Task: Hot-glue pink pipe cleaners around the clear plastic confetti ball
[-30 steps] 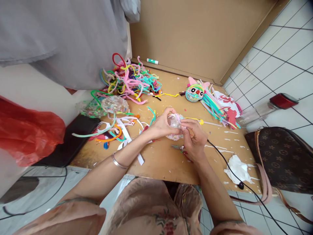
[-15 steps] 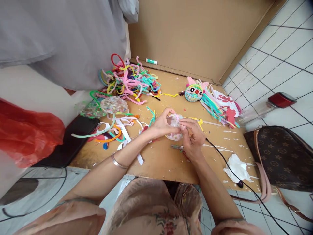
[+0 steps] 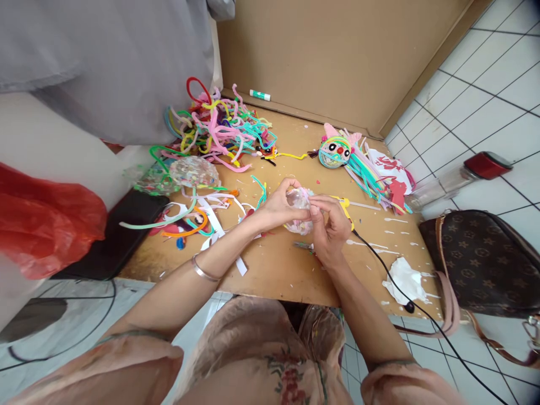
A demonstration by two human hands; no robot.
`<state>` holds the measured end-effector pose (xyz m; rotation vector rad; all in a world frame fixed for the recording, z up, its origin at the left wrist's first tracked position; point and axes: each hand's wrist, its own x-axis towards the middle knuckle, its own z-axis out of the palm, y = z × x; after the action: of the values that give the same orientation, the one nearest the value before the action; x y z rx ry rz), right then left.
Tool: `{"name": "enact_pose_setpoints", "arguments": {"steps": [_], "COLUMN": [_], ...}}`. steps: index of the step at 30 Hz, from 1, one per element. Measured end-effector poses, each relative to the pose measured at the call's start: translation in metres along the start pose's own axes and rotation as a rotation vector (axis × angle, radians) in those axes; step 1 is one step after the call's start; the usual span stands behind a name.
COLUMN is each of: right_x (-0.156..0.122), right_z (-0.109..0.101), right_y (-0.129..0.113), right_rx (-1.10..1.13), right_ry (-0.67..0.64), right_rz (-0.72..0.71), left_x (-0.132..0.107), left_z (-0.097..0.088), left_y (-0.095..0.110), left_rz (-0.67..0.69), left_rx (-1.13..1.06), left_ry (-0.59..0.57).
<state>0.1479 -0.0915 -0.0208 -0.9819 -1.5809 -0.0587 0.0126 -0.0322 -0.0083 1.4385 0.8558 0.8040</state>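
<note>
Plywood tabletop (image 3: 274, 270) spreads under both hands, speckled with dried white drips; my left hand (image 3: 279, 205) is curled around the clear ball (image 3: 297, 198), gripping it from its left side just above the board; my right hand (image 3: 331, 230) meets it from the other side, thumb and forefinger pinched against the ball's surface, though I cannot tell whether a strand sits between them; just beyond my right knuckles lies the yellow glue gun (image 3: 346, 208), its black cable (image 3: 379, 264) trailing past that wrist; small pliers (image 3: 304, 245) lie beneath the same hand; the pipe-cleaner heap (image 3: 219, 129) sits well beyond my left hand. I reckon the smooth ball could twist out of my left grip if the right pinch presses too hard; my right wrist could snag the cable and drag the gun, and its nozzle, if hot, is close enough to burn my fingers.
</note>
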Motion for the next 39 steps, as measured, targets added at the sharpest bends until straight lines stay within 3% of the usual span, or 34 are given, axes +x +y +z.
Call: {"name": "enact_pose_setpoints", "arguments": {"steps": [14,25,30,39], "right_x": [-0.004,-0.003,-0.003,0.001], "right_z": [0.006,0.003,0.001,-0.006], "right_y": [-0.008,-0.013,-0.013,-0.013], "right_rx": [-0.013,-0.006,-0.040,-0.018], "right_ry": [0.107,0.114,0.130,0.205], "right_rz": [0.020,0.036,0.050,0.126], "left_x": [0.000,-0.007,-0.011,-0.009], "left_z": [0.002,-0.002,-0.006,-0.008], "left_y": [-0.005,0.003,0.010,0.009], "left_rz": [-0.038,-0.060,-0.061,0.071], "left_rx": [-0.099,-0.141,-0.259,-0.082], "left_ry": [-0.102,-0.210,-0.285,-0.324]}}
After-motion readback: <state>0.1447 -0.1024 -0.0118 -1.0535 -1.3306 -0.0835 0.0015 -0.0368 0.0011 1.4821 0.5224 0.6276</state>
